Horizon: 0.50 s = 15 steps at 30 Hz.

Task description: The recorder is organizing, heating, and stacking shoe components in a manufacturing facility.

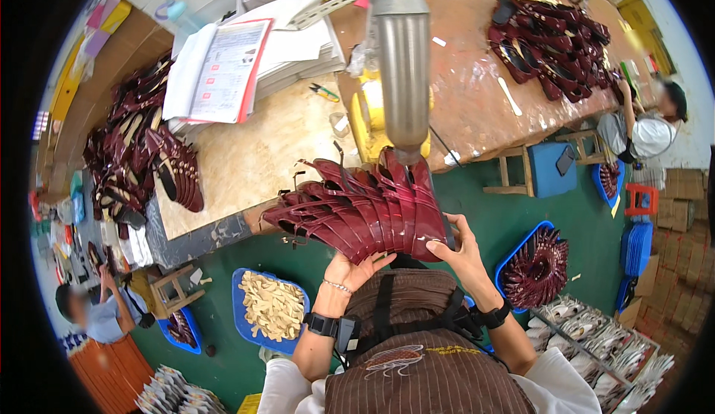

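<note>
Both my left hand and right hand grip a fanned stack of dark red straps; a blue tray holds pale insoles; a blue bin holds more red straps.

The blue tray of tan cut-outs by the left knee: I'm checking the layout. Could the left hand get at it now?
Probably not at once: the left hand is under the fanned stack of dark red shoe straps, supporting it. The blue tray itself lies open on the floor, nothing covering it.
</note>
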Tool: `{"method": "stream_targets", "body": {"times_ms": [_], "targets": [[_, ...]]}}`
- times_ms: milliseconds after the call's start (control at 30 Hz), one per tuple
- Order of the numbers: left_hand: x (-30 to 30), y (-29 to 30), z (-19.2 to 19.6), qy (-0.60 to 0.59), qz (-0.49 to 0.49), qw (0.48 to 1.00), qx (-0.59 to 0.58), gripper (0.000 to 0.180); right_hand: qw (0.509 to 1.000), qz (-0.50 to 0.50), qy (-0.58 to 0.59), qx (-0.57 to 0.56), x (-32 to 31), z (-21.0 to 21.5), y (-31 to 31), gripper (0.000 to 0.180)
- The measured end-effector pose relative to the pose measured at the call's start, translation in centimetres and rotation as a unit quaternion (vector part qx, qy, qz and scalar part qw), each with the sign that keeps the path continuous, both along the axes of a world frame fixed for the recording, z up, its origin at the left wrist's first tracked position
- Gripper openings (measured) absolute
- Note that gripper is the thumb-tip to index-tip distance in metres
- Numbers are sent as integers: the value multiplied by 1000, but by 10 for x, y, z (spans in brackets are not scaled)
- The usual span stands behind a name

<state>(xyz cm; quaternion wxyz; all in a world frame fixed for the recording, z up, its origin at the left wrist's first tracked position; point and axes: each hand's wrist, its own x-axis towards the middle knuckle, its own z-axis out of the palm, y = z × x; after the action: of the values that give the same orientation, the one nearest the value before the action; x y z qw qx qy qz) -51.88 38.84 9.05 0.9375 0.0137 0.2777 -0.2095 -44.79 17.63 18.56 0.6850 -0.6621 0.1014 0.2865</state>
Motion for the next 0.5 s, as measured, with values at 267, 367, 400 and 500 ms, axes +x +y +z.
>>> {"method": "stream_targets", "body": {"times_ms": [267,367,400,500], "targets": [[-53,19,2,41,145,988,38,40,985,167,-31,0,3,4,37,66],[-77,21,6,33,177,981,79,39,970,238,-46,-2,2,12,47,68],[-85,22,6,33,193,977,87,39,968,245,-47,2,0,13,50,68],[-101,26,16,46,219,966,130,41,956,275,-77,60,-3,22,54,72]]}}
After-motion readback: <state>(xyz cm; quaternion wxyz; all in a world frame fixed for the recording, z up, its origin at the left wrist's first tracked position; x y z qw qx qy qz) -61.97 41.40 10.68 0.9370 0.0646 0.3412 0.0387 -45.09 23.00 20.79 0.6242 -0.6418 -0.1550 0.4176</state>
